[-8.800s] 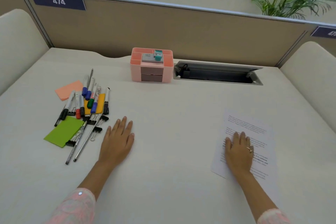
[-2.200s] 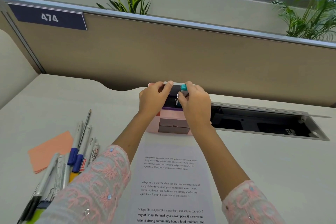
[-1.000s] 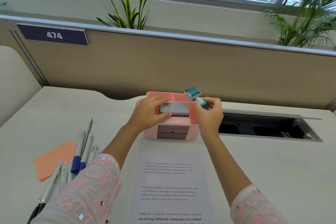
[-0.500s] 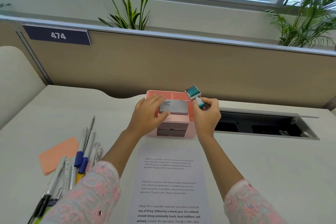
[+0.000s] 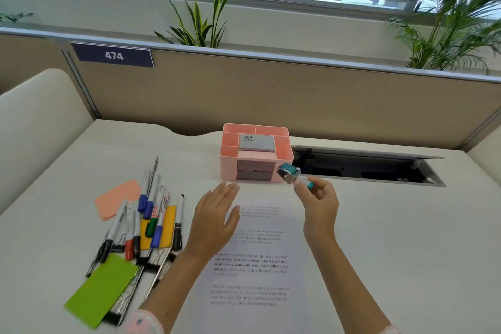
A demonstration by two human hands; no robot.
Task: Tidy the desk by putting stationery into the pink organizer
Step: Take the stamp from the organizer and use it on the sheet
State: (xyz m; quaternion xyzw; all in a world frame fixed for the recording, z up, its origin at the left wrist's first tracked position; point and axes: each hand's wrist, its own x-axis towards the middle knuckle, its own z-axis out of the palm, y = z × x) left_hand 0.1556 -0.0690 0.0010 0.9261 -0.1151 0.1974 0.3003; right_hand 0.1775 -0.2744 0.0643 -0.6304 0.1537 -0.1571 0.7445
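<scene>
Just beyond both hands, at the far edge of the counter (image 5: 379, 238), the pink organizer (image 5: 283, 156) is seen, with a grey box (image 5: 256, 142) lying flat across its top compartments and two dark drawers showing in its front. The right hand (image 5: 320, 207) is raised in front of the organizer's right corner, and a small teal-and-white stamp (image 5: 290, 173) is pinched by its handle between thumb and curled fingers, the stamp head tipped toward the organizer but apart from it. The left hand (image 5: 215, 218) is held flat and spread, fingers straight, nothing gripped, over the left edge of a printed sheet (image 5: 260, 279) that lies lengthwise between the two forearms, its far end just short of the organizer.

To the left of the left hand, a loose heap of markers and pens (image 5: 147, 219) is spread on the counter, caps in blue, green, red and black. A yellow note (image 5: 166, 225) is partly covered by them, an orange note pad (image 5: 115, 196) is found further left, and a green note (image 5: 101, 289) lies nearest the left forearm. Black binder clips (image 5: 151, 268) can be made out under the pens, though blurred. Beyond the right hand, an open cable tray (image 5: 363, 168) is set into the counter.
</scene>
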